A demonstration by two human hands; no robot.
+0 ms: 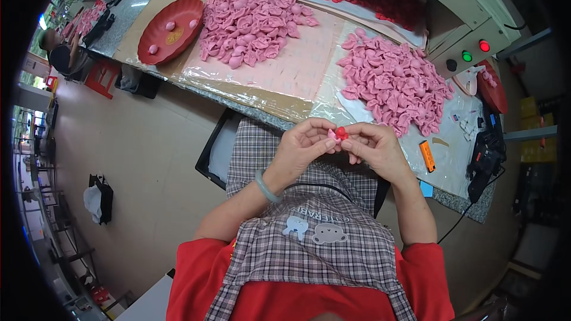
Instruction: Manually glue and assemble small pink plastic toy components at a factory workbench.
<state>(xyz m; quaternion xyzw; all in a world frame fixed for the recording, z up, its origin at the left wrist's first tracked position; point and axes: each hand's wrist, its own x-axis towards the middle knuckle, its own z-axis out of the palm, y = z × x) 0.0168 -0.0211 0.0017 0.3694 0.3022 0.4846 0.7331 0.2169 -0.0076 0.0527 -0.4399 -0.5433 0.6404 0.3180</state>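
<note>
Both hands meet in front of my apron, just off the table's near edge. Between the fingertips of my left hand (302,147) is a small pink soft-looking piece (332,136). My right hand (378,150) pinches a small round red piece (341,132) pressed against the pink one. Fingers partly cover both pieces, so how they join is hidden. Beyond my right hand lies a heap of pink petal-shaped pieces (395,80). A second heap of similar pink pieces (247,24) sits farther left, some with round knobs.
A red scalloped dish (156,22) at the left holds a few pink balls. A lit machine cabinet (470,41) stands behind, with red pieces (363,0) inside. At right lie an orange cutter-like tool (427,156) and a black corded device (488,160). Another person (59,53) sits far left.
</note>
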